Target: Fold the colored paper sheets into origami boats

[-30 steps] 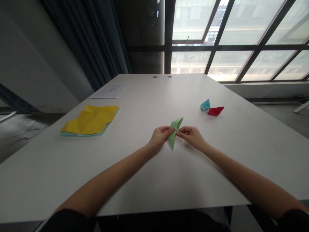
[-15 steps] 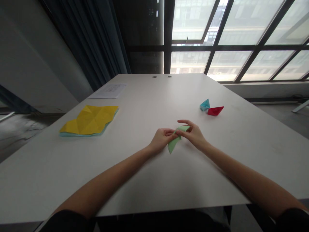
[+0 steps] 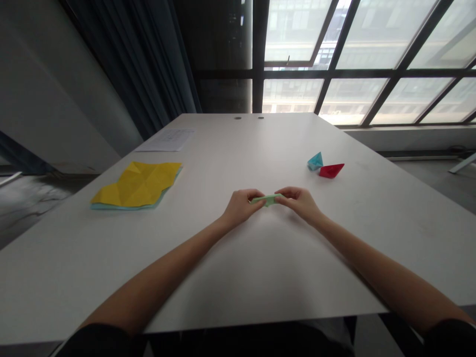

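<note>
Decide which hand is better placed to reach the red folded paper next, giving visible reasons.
Probably the right hand: it is nearer the red folded paper, which lies beyond it to the right. The left hand is farther off. Both hands hold the green paper.

We look out from the person's head — one view, facing forward and down along the white table (image 3: 223, 153), from its near edge to the windows (image 3: 293, 94) past its far end. The left hand (image 3: 240, 204) and right hand (image 3: 302, 202) sit just below mid-view — near us, the windows well beyond.
</note>
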Available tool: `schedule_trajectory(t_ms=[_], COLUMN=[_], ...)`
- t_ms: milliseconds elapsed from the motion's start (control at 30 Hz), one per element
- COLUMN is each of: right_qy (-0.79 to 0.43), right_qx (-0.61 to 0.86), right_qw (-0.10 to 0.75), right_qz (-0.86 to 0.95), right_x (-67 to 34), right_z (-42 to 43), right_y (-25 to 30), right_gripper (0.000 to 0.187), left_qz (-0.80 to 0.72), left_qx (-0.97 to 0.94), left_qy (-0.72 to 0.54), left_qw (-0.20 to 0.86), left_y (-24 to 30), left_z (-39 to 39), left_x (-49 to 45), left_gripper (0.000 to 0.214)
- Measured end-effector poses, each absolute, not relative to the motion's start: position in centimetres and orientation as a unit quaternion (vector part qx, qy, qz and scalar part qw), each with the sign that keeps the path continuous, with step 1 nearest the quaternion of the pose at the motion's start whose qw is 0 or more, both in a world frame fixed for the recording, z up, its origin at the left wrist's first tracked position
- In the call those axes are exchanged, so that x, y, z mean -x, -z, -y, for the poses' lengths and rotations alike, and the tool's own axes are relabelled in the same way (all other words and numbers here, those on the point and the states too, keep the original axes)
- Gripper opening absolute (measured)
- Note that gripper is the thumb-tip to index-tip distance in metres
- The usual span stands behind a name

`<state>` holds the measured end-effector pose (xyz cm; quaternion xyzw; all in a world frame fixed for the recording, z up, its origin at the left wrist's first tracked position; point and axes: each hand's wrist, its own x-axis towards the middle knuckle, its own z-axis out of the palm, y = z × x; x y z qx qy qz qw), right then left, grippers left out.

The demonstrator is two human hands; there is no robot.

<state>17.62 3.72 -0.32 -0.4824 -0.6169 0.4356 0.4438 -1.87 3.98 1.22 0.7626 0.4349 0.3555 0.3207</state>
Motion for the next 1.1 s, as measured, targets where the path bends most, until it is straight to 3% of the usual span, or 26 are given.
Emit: schedule_trajectory(t_ms=[467, 733, 1100], right_qy=[-0.458, -0.466, -0.352], right_qx=[0.418, 0.420, 0.456], right_qw=[0.493, 0.450, 0.411], right_qz=[0.609, 0.636, 0.706], right_x=[-18.2, -16.8, -16.7], right_z=[-4.1, -2.7, -2.5], right_y=[0.9, 0.1, -0.6], right_gripper=[0.018, 0.023, 0.020], left_qz=[-0.388, -0.383, -0.378], left_qx=[-0.796, -0.833, -0.848], left_qy=[-0.312, -0.292, -0.274], left_qw=[0.343, 0.274, 0.250], left_y=[-1.4, -2.1, -2.3], left_z=[-4.9, -4.0, -3.4], left_x=[2.8, 2.2, 1.8], left_gripper=[0.032, 0.031, 0.029])
